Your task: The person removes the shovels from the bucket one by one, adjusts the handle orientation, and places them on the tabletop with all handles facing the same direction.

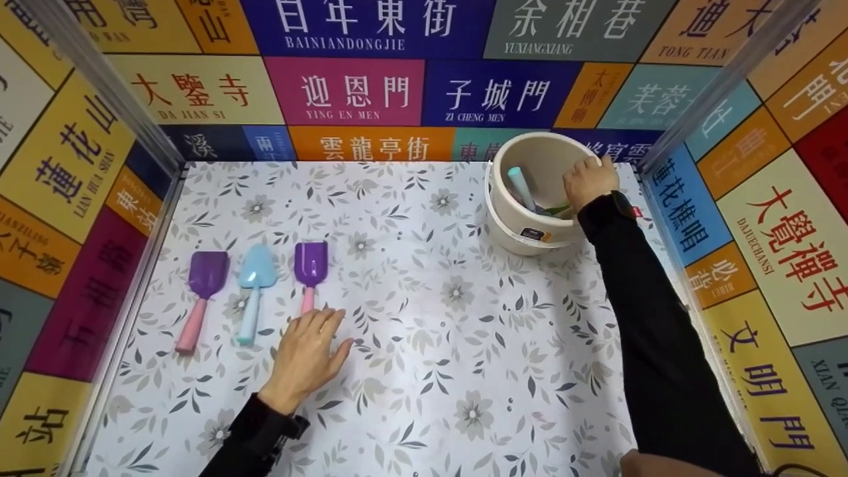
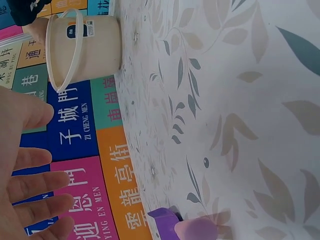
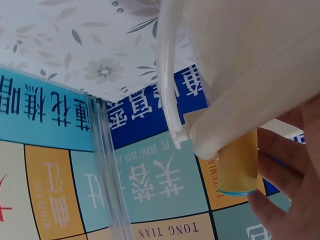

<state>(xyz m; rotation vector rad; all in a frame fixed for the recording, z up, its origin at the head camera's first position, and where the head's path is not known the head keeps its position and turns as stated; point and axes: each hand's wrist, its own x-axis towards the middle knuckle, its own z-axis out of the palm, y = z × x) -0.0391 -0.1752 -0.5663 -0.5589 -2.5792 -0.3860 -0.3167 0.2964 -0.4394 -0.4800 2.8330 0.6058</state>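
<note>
My left hand [image 1: 305, 358] hovers by the pink handle of a purple toy shovel [image 1: 311, 263], its fingers extended and holding nothing. In the left wrist view the shovel [image 2: 167, 224] lies apart from the fingers. To its left lie a light-blue trowel [image 1: 256, 268] and another purple shovel [image 1: 208, 273] with a pink handle. At the right rim of a beige bucket [image 1: 513, 240], my right hand [image 1: 591, 182] grips a yellow handle [image 3: 239, 167] with a teal end. A green part [image 1: 555, 210] shows inside the bucket near that hand; the tool's kind is hidden.
A pale handle with a teal tip [image 1: 521, 185] leans inside the bucket. White floral cloth [image 1: 424, 371] covers the table. Colourful panels with lettering [image 1: 344, 93] wall the back and both sides. Part of another person's hand or skin [image 1: 662, 466] shows at the bottom edge.
</note>
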